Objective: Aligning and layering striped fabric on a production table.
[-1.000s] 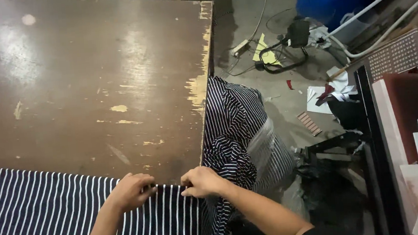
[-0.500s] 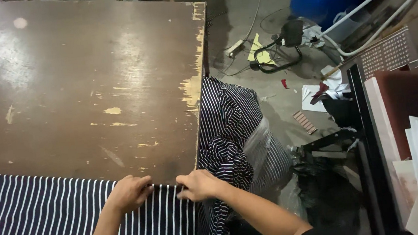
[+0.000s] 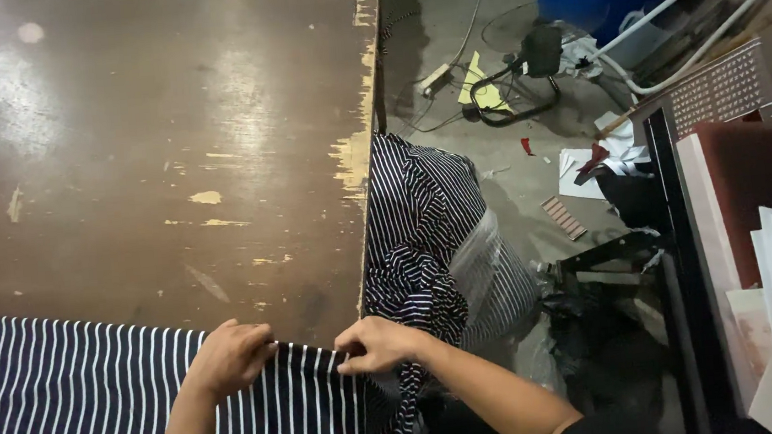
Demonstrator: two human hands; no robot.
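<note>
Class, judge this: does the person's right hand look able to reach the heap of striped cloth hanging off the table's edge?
Probably yes: the right hand pinches the navy white-striped cloth at the brown wooden table edge, and the heap lies just beyond, nothing between.

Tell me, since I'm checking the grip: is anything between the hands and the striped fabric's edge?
Nothing visible. The left hand and right hand both pinch the edge of the striped fabric directly, on the brown table.

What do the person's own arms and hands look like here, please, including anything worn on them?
Both hands are bare: the left hand and the right hand show no gloves, and no rings or watch can be made out. The forearms are uncovered. A dark sleeve covers the right upper arm; the left arm leaves the picture before any sleeve shows.
</note>
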